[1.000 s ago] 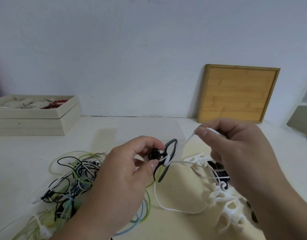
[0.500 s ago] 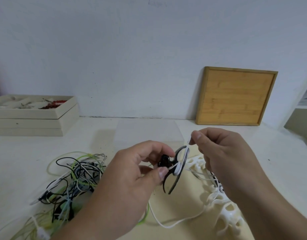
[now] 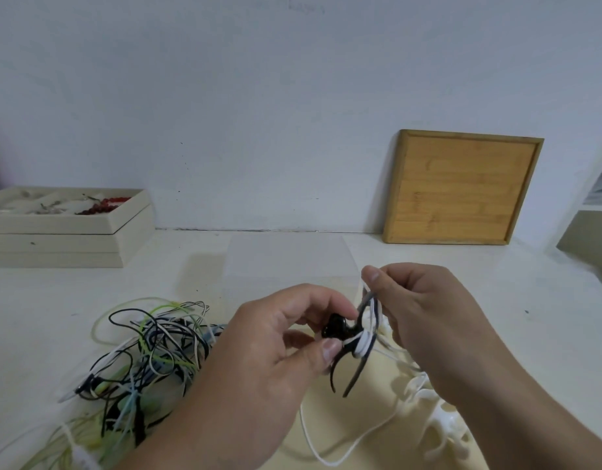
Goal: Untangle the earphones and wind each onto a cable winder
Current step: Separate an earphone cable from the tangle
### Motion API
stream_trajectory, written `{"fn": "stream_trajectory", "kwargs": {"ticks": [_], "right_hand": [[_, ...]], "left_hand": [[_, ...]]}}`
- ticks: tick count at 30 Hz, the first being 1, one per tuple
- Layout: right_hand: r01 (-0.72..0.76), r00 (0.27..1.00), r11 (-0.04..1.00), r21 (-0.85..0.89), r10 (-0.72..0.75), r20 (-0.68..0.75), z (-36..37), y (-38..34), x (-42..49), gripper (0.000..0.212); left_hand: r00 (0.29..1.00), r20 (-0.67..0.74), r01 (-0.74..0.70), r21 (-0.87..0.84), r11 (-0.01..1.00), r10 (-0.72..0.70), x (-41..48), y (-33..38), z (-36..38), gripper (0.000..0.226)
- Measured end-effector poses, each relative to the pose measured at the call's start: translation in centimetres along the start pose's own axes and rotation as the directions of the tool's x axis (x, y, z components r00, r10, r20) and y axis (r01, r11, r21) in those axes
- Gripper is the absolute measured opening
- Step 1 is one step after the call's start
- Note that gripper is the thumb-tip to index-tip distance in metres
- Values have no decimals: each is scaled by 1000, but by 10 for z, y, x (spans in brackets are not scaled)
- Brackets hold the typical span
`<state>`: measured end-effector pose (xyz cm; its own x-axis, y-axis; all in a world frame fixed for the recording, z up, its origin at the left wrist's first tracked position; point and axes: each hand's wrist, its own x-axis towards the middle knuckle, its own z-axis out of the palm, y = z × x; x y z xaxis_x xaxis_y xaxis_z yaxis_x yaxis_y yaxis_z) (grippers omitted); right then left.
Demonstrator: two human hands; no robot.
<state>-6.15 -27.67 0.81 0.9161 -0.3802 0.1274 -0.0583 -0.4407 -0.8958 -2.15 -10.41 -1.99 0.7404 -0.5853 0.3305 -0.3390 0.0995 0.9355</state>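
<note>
My left hand point(image 3: 272, 354) pinches a black cable winder point(image 3: 347, 337) above the table, thumb and fingers on its middle. A white earphone cable point(image 3: 364, 344) is wrapped a few turns around the winder's waist. My right hand point(image 3: 425, 320) pinches that cable just above the winder's upper prong. The cable's slack loops down to the table point(image 3: 336, 456). A tangle of black, white and green earphones point(image 3: 150, 354) lies on the table at the left.
White cable winders point(image 3: 442, 422) lie in a heap under my right wrist. Stacked beige trays point(image 3: 65, 232) with small items sit at the back left. A wooden board point(image 3: 459, 188) leans on the wall at the back right. A pale mat point(image 3: 289, 259) lies ahead.
My right hand has come in from the right to the winder's top, bringing the white cable around it. More turns sit on the winder and the slack on the table is shorter.
</note>
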Motion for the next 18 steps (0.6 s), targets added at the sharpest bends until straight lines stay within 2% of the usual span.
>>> {"fn": "stream_trajectory", "kwargs": {"ticks": [7,10,12,15,18], "right_hand": [[-45,967,999,2,44,251,6,0,-3,46],[-24,939,995,-97,56,340,6,-1,-5,51],[24,909,986,-164,47,414,8,0,-5,47],[62,864,990,-126,10,503,9,2,-7,45],[126,842,986,-113,-46,538,7,1,-8,40]], "left_hand": [[998,-42,-56,-76,996,53,2,2,-3,27],[986,-150,-92,-132,987,71,3,3,-5,30],[971,-219,-115,-79,990,95,4,4,-6,31],[926,-366,-90,31,995,95,5,2,-8,44],[888,-451,-84,28,996,88,6,-1,-9,40]]}}
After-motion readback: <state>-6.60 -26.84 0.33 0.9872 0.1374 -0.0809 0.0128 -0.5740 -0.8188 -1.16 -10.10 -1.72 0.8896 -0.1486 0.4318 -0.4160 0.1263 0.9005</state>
